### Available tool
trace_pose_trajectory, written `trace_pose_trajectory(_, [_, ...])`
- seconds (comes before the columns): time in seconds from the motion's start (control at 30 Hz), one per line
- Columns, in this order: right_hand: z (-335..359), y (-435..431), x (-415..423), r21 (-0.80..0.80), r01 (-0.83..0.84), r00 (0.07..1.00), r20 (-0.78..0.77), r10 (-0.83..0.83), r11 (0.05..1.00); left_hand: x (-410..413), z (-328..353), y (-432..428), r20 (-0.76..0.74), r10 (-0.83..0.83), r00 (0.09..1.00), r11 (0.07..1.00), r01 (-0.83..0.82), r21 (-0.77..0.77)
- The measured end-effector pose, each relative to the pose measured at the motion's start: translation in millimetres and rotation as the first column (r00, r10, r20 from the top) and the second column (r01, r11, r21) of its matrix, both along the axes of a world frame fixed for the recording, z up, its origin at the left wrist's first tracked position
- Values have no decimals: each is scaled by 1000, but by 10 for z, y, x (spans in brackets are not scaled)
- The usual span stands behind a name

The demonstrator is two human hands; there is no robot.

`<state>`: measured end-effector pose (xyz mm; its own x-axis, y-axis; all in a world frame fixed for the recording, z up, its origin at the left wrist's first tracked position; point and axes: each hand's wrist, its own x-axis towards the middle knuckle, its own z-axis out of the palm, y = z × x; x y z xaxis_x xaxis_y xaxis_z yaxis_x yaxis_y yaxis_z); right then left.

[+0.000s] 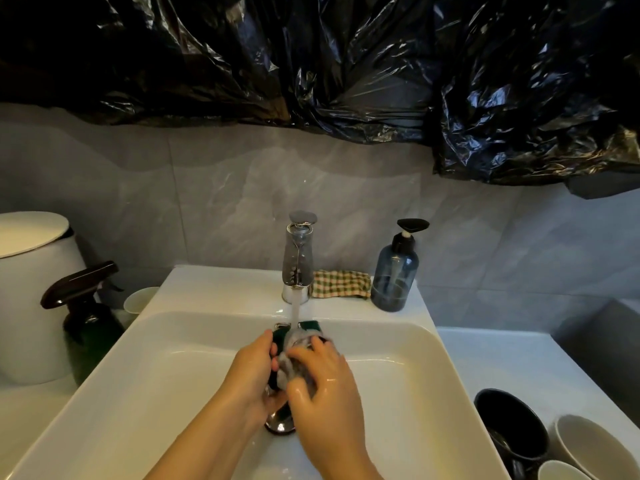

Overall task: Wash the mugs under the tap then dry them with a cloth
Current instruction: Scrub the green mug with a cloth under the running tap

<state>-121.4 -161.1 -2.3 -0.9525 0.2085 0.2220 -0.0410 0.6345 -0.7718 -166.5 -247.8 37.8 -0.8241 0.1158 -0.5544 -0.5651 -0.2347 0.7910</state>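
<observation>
**1 mug in the stream, 2 hands around it**

At far left, a white bin (31, 289), a dark spray bottle (83, 323) and a small white cup (138, 299) stand beside the sink (173, 375). Over the basin, the left hand (252, 372) grips the dark green mug (310, 326) from its left side, thumb up on the wall. The mug sits directly under the running tap (298, 265). The right hand (325, 379) reaches over it, wet fingers curled across the top; whether they rub or only steady it I cannot tell.

Hard, glazed and wet, the mug will likely be slippery and could chip against the basin, so a full wrap round the body seems safest.

Beside the tap lies a checked cloth (341, 284), next to a soap dispenser (396, 271). Further right, 1 black mug (509, 424) and 2 white mugs (588, 441) wait on the counter (502, 358).
</observation>
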Motion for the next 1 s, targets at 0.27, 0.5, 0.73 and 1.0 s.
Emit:
trace_pose_trajectory(0.27, [-13,192,-307,-271,243,970,59,-236,931,-1,-19,-38,-102,-112,988,990,102,-97])
trace_pose_trajectory(0.5, [23,10,-206,92,107,971,-223,-84,990,-82,-23,-43,-187,-219,958,971,194,-143])
trace_pose_trajectory(0.73, [335,264,-452,-735,275,937,349,-1,620,-110,-46,-234,-135,-102,986,995,102,-11])
trace_pose_trajectory(1.0, [63,158,-280,-924,288,912,184,367,-252,-74,-235,-149,-223,28,974,994,-4,107])
